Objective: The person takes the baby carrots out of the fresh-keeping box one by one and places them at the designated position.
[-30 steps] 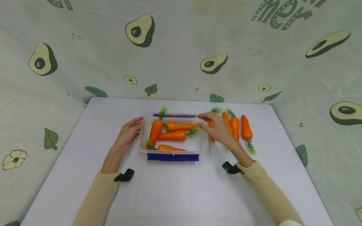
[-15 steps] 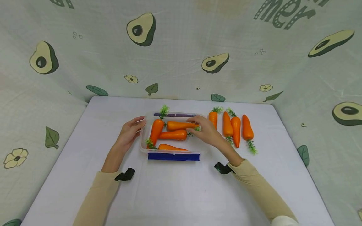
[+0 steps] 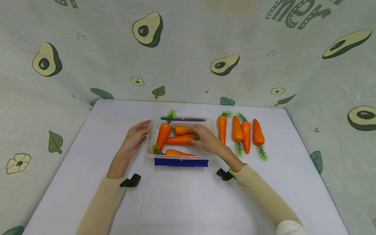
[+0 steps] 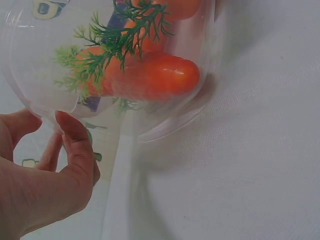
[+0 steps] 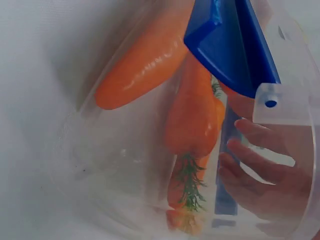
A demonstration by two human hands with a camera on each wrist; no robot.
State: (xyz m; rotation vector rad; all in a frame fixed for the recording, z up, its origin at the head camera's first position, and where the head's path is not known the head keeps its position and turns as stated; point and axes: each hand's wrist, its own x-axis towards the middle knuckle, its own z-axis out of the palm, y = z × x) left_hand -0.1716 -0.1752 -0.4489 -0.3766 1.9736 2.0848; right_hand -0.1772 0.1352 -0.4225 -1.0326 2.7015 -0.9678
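A clear plastic box (image 3: 202, 153) with blue clips holds several orange toy carrots with green tops. My left hand (image 3: 135, 137) pinches its left rim between thumb and fingers, which also shows in the left wrist view at the box wall (image 4: 142, 136). Inside the box, my right hand (image 3: 207, 140) reaches over the right ends of the upper carrot (image 3: 180, 130) and the middle carrot (image 3: 179, 140), partly hiding both. Through the clear wall in the right wrist view, its fingers (image 5: 260, 165) are spread and gently bent beside a carrot (image 5: 192, 125).
To the right of the box several more carrots lie in a row, among them one (image 3: 222, 129) beside the box and one (image 3: 258, 132) farthest right. A white-covered table (image 3: 188, 199) lies below. Patterned cloth (image 3: 185, 65) hangs behind and at both sides.
My right hand has moved left from the box's right edge to over the carrots inside, uncovering the carrots on the table. My left hand stays at the left rim.
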